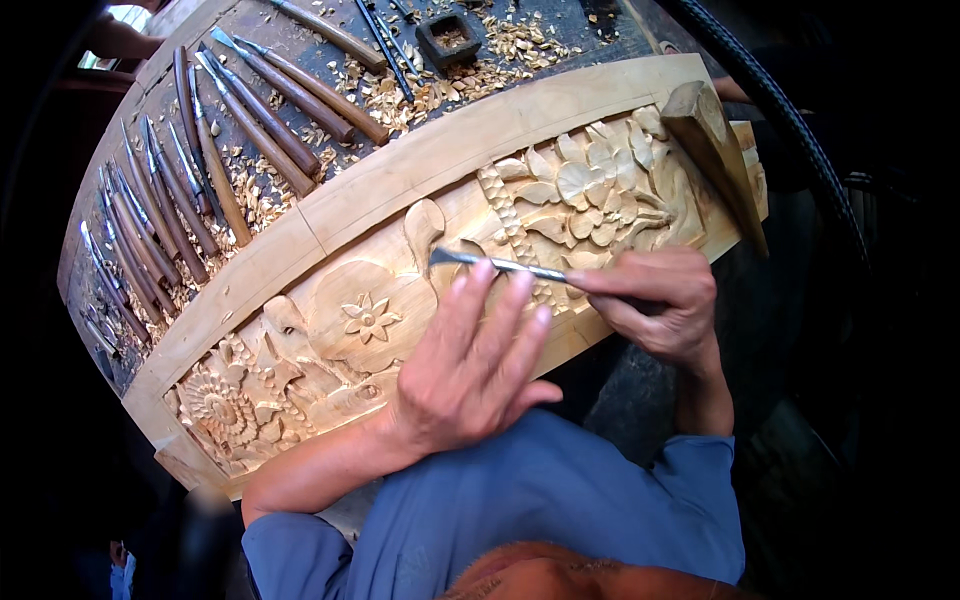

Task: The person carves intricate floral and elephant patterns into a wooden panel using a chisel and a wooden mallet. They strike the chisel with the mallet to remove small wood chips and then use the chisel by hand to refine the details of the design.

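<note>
My right hand [665,300] is closed around a metal-bladed wood chisel [520,268], whose flared tip points left over a carved wooden panel [290,225]. Fingers outstretched and slightly spread, my left hand [470,370] lies over the panel's near edge. Its fingertips meet the chisel's shaft; whether they press on it I cannot tell. Leaves and flowers in relief cover the panel's right part, and a sunflower-like bloom fills its left end. Between them, a small star-shaped flower [370,318] sits on a smoother rounded shape. My left hand hides part of the lower carving.
Beyond the panel, several wood-handled chisels [260,135] lie on the dark bench among shavings [430,95]. A small square dark block with a hollow [448,40] sits at the back. On the panel's right end rests a wooden mallet [715,150]. A dark cable [790,120] hangs at upper right.
</note>
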Demonstrator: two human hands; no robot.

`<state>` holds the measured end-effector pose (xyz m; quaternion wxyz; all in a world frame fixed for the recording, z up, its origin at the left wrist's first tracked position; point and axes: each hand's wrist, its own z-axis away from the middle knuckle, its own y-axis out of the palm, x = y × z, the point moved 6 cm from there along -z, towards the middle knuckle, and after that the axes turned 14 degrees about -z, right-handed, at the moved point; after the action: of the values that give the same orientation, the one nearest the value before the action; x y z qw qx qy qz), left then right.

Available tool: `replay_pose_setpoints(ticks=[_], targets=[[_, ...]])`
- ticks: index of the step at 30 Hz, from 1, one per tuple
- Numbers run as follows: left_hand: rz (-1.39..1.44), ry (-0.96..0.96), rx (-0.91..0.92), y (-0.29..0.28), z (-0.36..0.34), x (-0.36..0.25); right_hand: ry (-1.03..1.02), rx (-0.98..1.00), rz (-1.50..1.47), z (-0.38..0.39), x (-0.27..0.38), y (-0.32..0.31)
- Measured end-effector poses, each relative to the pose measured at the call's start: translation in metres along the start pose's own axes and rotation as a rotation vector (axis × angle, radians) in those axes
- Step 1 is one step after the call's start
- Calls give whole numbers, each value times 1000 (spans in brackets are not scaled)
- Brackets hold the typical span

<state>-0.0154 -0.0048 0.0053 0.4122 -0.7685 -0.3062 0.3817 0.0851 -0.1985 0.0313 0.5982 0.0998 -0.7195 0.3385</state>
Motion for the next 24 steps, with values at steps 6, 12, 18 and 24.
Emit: replay_pose_setpoints(ticks=[6,12,18,24], targets=[[186,240,-155,-2,15,-18,281,-586,-257,52,-24,-31],[198,270,-192,6,24,-24,303,-663,-308,67,-49,-4],[140,338,-224,7,20,-27,287,-691,-282,60,-50,3],[101,383,-304,-4,17,-34,261,-705,-401,54,-40,11]])
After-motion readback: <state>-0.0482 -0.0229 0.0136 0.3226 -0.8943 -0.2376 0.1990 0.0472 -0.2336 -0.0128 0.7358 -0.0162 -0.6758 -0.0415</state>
